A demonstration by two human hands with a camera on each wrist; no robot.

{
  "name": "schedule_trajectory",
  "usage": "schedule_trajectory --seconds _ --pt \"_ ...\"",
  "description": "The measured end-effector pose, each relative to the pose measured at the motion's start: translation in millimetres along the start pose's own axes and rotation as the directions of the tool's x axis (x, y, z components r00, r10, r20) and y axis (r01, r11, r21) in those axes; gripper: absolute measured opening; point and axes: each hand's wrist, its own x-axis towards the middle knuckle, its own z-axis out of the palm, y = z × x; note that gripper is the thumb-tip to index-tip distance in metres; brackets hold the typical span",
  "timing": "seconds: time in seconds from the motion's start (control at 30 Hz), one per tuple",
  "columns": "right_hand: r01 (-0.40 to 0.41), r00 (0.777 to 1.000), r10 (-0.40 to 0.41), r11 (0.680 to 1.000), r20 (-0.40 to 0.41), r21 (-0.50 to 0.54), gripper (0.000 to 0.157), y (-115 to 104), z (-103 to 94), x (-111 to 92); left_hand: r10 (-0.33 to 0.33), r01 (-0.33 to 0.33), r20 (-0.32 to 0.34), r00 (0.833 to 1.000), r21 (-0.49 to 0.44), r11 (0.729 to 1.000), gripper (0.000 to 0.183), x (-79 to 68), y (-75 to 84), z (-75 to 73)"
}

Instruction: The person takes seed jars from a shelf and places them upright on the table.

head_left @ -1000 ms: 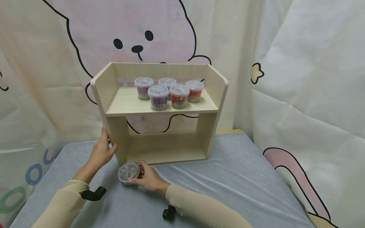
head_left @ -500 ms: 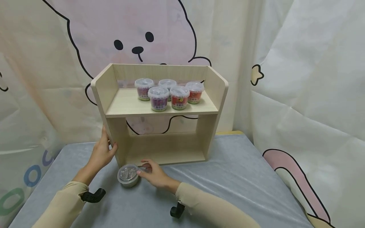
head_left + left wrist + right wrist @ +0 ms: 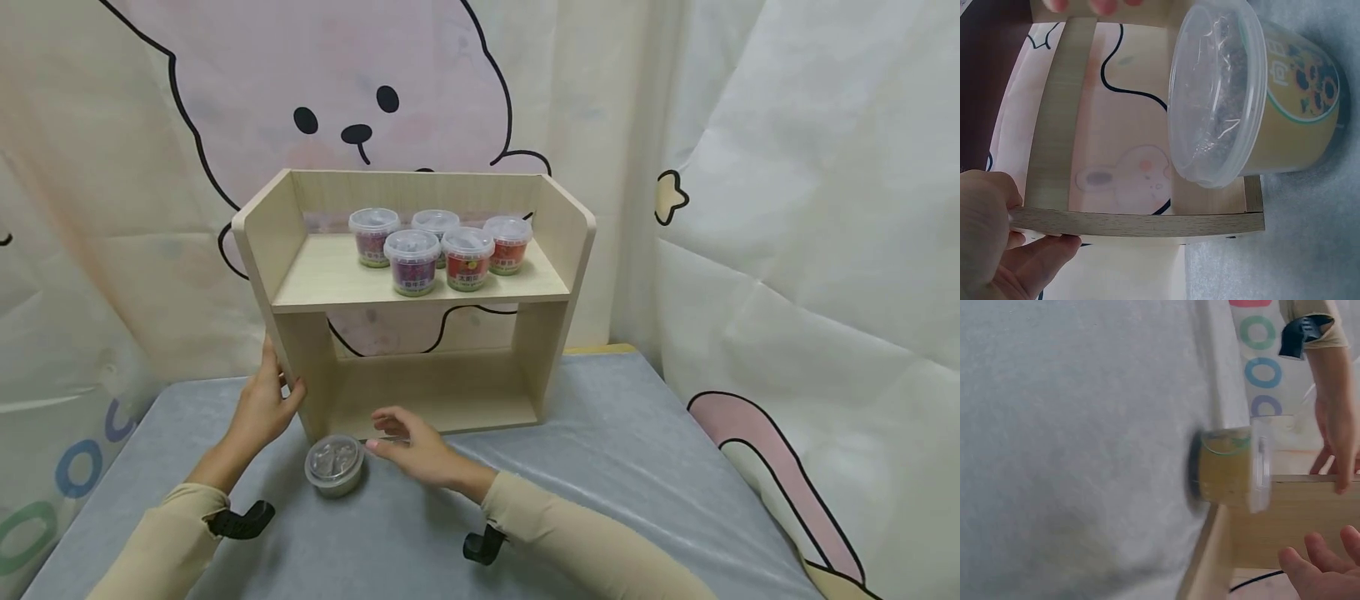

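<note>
A lidded plastic cup (image 3: 333,463) with a yellowish label (image 3: 1300,94) stands upright on the table, just before the shelf's front left corner. My right hand (image 3: 423,450) is slightly right of this cup, apart from it, fingers loosely spread and holding nothing. In the right wrist view its fingertips (image 3: 1319,553) show below the cup. My left hand (image 3: 262,404) grips the left side panel of the two-tier wooden shelf (image 3: 420,292); in the left wrist view, thumb and fingers pinch the panel's edge (image 3: 1135,223).
On the upper tier stand several similar lidded cups, among them a purple-labelled cup (image 3: 413,265) and a red-labelled cup (image 3: 467,260). A grey-blue cloth (image 3: 600,467) covers the table. Behind hangs a curtain (image 3: 600,100) with cartoon prints.
My right hand has let go of the cup and drawn away to the right, its fingers opening. The cup stays by the shelf's left corner. My left hand has kept its grip.
</note>
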Motion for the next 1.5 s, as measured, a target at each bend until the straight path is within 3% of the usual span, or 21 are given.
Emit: schedule_trajectory --seconds 0.27,0.5,0.77,1.03,1.3,1.4,1.5 --pt "0.114 0.993 -0.115 0.993 0.013 0.032 0.046 -34 -24.9 -3 -0.010 0.009 0.029 1.000 0.004 1.000 0.092 -4.7 -1.4 -4.6" --pt "0.225 0.974 -0.225 0.974 -0.011 0.011 0.048 -72 -51.4 1 -0.001 0.001 0.009 1.000 0.014 1.000 0.093 0.0 -2.6 -9.7" --pt "0.252 0.962 -0.254 0.967 -0.098 -0.028 0.047 -95 -87.3 2 -0.003 0.003 0.025 1.000 -0.001 1.000 0.093 3.6 -2.0 2.2" --pt "0.273 0.949 -0.276 0.961 -0.152 -0.040 0.049 -106 -104.8 4 0.006 -0.007 0.033 0.999 0.009 1.000 0.092 2.9 -3.5 4.0" --pt "0.356 0.898 -0.365 0.931 -0.246 -0.082 0.048 -125 -117.9 4 -0.009 0.009 0.028 1.000 0.000 1.000 0.088 5.5 0.4 5.2" --pt "0.352 0.897 -0.361 0.932 -0.256 -0.083 0.052 -132 -119.6 4 -0.023 0.023 0.031 0.999 0.005 1.000 0.088 3.2 0.8 3.6" --pt "0.315 0.916 -0.321 0.947 -0.243 -0.064 0.058 -138 -120.6 6 -0.035 0.034 0.032 0.999 0.013 0.999 0.089 1.2 1.5 1.6"
